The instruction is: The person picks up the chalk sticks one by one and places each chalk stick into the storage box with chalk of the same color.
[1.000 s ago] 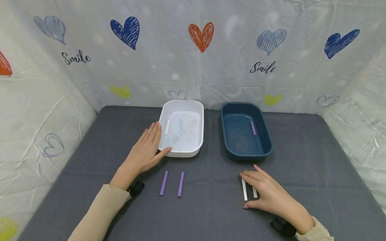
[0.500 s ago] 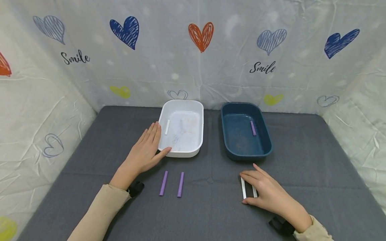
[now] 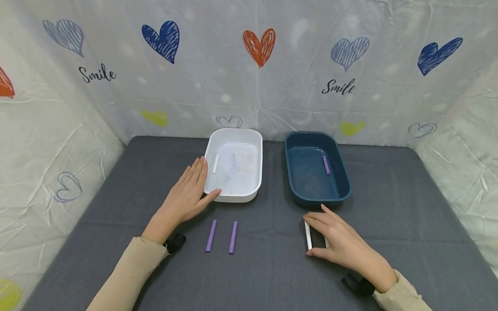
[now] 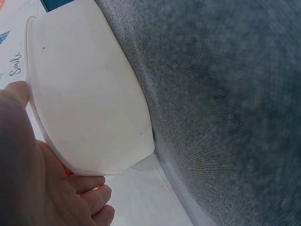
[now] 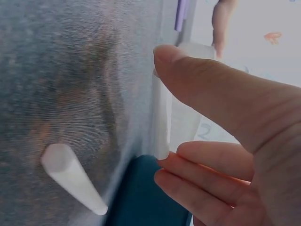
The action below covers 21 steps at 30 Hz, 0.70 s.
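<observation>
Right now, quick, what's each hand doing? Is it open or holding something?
Left hand: open, resting against the white tub.
Right hand: closed, holding a white stick, pinched at its two ends.

Wht stick (image 5: 162, 117), purp sticks (image 3: 232, 237), gry cloth (image 3: 268, 270), heart-print bkdrp (image 3: 295, 65)

Only text readable: "Smile", black script, twice on the pale backdrop cloth (image 3: 295, 103): left print (image 3: 97, 74), right print (image 3: 338, 87). Left wrist view shows one sideways. Right wrist view: small curly mark (image 5: 204, 132), can't confirm as a character.
</observation>
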{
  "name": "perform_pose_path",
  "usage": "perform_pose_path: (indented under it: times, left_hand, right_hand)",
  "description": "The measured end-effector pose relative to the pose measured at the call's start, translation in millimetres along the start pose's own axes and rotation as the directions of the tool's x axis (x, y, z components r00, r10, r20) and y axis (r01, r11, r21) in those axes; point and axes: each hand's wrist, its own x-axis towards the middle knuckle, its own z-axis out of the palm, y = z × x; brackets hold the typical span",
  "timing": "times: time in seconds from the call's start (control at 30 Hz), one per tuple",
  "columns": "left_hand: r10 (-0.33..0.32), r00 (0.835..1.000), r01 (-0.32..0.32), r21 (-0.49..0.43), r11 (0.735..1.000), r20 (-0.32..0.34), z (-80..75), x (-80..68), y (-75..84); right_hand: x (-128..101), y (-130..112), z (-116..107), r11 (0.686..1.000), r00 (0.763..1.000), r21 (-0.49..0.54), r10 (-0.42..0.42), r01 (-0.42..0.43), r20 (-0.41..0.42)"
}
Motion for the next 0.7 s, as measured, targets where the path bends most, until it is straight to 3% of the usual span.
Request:
perform_pose_path:
  times: [0.7]
  left_hand:
    - [0.008, 1.000, -0.008, -0.006, 1.000, -0.006, 2.5, 0.6, -2.1]
  right_hand:
    - [41, -11, -23, 0.999, 1.000, 0.043, -0.006, 0.006, -0.003]
